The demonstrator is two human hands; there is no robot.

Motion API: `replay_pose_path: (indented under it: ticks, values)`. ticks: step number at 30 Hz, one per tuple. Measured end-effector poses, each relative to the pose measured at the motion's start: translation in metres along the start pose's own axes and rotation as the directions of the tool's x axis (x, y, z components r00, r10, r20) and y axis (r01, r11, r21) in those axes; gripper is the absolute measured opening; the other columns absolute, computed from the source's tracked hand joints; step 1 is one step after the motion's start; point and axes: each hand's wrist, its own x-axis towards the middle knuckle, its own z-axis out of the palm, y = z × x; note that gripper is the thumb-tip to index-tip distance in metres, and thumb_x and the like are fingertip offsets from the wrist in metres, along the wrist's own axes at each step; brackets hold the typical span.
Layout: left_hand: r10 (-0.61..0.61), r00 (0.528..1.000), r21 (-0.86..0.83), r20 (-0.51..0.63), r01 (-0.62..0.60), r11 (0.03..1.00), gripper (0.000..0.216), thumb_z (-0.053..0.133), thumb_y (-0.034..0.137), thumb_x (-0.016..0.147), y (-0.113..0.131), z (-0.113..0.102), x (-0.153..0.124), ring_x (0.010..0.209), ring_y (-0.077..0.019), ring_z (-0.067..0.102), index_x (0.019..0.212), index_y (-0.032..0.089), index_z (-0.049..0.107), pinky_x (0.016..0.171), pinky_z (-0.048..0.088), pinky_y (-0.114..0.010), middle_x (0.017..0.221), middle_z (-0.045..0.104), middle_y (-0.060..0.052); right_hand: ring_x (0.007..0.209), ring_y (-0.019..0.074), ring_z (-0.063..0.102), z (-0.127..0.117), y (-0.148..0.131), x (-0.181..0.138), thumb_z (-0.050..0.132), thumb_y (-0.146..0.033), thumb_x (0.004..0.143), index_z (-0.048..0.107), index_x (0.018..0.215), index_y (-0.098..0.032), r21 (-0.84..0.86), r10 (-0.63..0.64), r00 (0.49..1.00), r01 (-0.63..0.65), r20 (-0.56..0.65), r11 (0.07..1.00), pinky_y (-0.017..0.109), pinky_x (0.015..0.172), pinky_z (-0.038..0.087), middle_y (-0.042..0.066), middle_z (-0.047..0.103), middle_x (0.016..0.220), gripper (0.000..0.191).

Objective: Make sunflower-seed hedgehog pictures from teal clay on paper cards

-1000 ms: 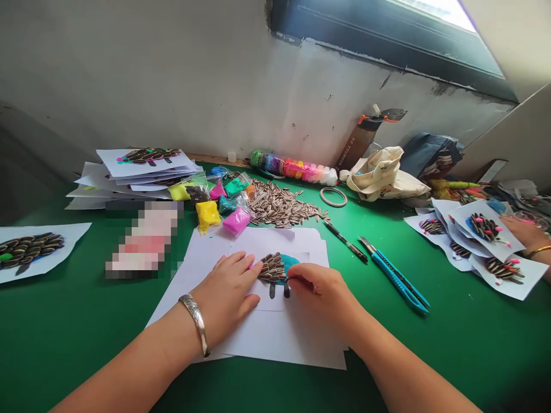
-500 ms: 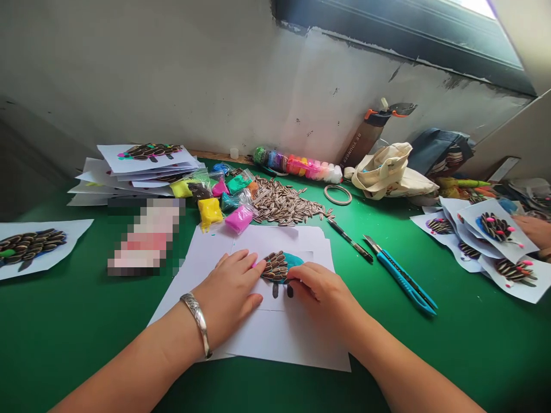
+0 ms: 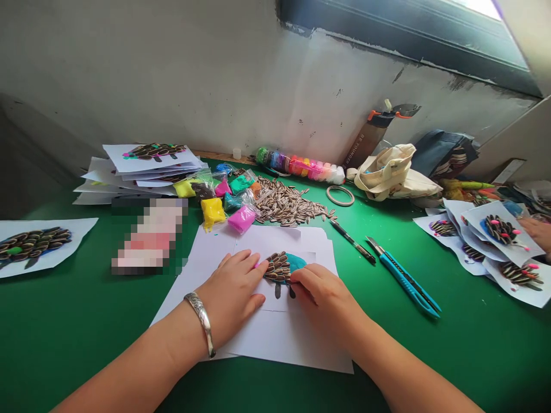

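Seed collage (image 3: pixel 278 268), striped brown and teal

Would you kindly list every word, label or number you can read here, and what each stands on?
"BE YOUNGER": on the side of the brown water bottle.
Pixelated pink-and-white item: nothing legible.
Pen and blue utility knife: any print is too small to read.
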Motion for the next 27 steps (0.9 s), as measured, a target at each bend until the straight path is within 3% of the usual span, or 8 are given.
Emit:
replay_pose_path:
  ticks: [15,21,27]
  values:
    - [0.011,1.0,-0.001,-0.018,-0.011,1.0,0.046,0.057,0.025,0.085,-0.001,0.001,0.0,0.13,-0.0328,0.042,0.131,0.018,0.052,0.108,0.035,-0.055,0.132,0.056,-0.012,0.07,0.0161,0.053,0.008,0.001,0.003,0.047,-0.005,0.085,0.061,0.082,-0.018,-0.015,-0.013,1.0,0.013,0.003,1.0,0.026,0.064,0.039,0.003,0.06,0.074,0.019]
    - [0.01,1.0,-0.003,-0.008,-0.01,1.0,0.046,0.055,0.023,0.086,0.001,-0.001,0.001,0.13,-0.0333,0.041,0.131,0.017,0.052,0.108,0.035,-0.057,0.133,0.055,-0.013,0.071,0.0167,0.054,-0.004,0.0,0.002,0.059,-0.014,0.083,0.062,0.082,-0.018,-0.042,0.097,0.994,-0.096,0.04,0.995,0.025,0.06,0.038,0.003,0.06,0.077,0.005]
    - [0.005,1.0,-0.016,-0.018,-0.005,1.0,0.048,0.057,0.023,0.084,0.001,0.0,0.0,0.131,-0.0333,0.04,0.132,0.018,0.052,0.108,0.034,-0.057,0.134,0.055,-0.013,0.066,0.0156,0.053,-0.005,0.004,0.002,0.053,-0.015,0.087,0.061,0.073,-0.018,-0.052,0.129,0.987,-0.124,0.093,0.991,0.025,0.059,0.038,0.002,0.057,0.071,0.017]
